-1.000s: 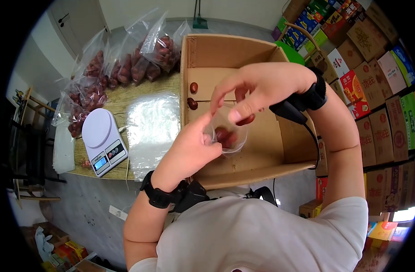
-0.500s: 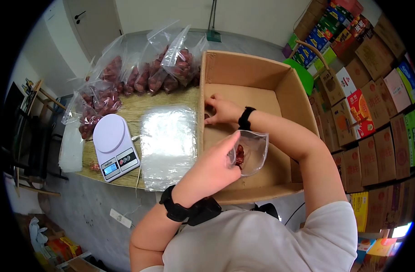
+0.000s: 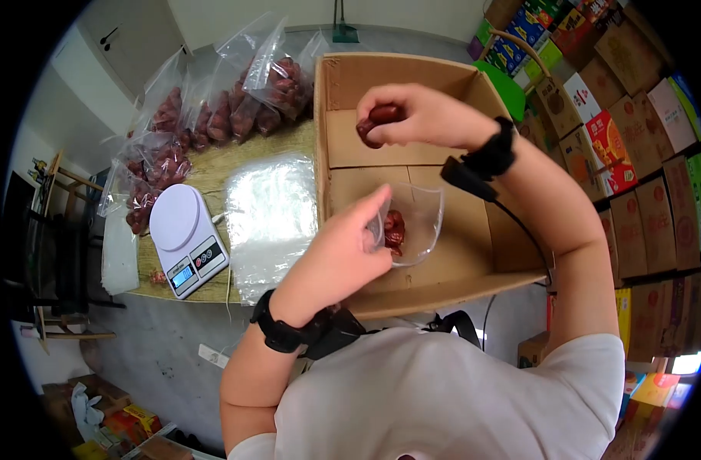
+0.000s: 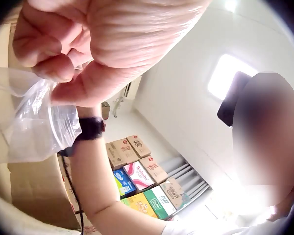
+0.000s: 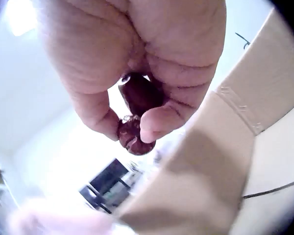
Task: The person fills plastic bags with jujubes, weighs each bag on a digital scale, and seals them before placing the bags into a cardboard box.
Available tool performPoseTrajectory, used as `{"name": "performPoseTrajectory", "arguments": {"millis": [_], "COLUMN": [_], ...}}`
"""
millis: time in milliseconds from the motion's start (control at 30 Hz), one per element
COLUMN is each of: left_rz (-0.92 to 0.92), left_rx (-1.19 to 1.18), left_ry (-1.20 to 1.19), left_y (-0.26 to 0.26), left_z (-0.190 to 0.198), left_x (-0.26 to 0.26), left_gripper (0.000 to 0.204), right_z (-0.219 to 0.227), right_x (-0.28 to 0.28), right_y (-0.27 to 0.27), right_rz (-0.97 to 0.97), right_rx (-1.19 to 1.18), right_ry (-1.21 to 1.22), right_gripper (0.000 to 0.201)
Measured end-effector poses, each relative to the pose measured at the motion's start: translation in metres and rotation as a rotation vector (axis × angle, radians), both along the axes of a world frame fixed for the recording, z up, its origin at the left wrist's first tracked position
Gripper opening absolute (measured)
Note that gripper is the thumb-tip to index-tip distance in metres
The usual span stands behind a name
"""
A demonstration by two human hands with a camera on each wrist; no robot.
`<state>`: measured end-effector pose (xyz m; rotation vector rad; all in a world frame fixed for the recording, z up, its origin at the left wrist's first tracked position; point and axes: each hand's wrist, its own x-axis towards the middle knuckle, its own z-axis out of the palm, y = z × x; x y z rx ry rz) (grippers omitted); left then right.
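My left hand pinches the near edge of a clear plastic bag, its mouth spread wide over the cardboard box. Several red dates lie inside the bag. The left wrist view shows the thumb and fingertips closed on the clear film. Above the far part of the box, my right hand holds a couple of dark red dates between thumb and fingers. One date shows at the fingertips in the right wrist view, with another behind it.
The open cardboard box stands in front of me. On the table to its left are a stack of flat clear bags, a white kitchen scale and several filled date bags. Stacked cartons line the right side.
My right hand went from the bag's mouth down to the box's left side, where two loose dates lay, and has risen with dates in its fingers. The left hand keeps holding the bag.
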<state>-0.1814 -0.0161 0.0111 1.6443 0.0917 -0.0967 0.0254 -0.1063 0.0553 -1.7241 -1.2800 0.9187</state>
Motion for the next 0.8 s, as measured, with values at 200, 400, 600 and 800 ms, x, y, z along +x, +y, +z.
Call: {"name": "performPoseTrajectory", "arguments": {"millis": [200, 400, 600, 800], "left_rz": [0.016, 0.033, 0.061, 0.119], "left_rx": [-0.009, 0.025, -0.084, 0.022], "left_ry": [0.091, -0.011, -0.145, -0.168], "left_y": [-0.003, -0.009, 0.006, 0.027], "left_z": [0.011, 0.035, 0.074, 0.107], "left_x": [0.006, -0.001, -0.017, -0.012], "left_gripper": [0.061, 0.059, 0.052, 0.043], "right_z": [0.036, 0.022, 0.033, 0.066], "right_x": [-0.047, -0.049, -0.047, -0.067], "right_y": [-0.056, -0.084, -0.098, -0.094], "right_rz": [0.211, 0.161, 0.189, -0.119], "right_rx": [0.055, 0.324, 0.253, 0.324], "right_ry": [-0.012, -0.663, -0.732, -0.709], "right_gripper": [0.023, 0.033, 0.025, 0.027]}}
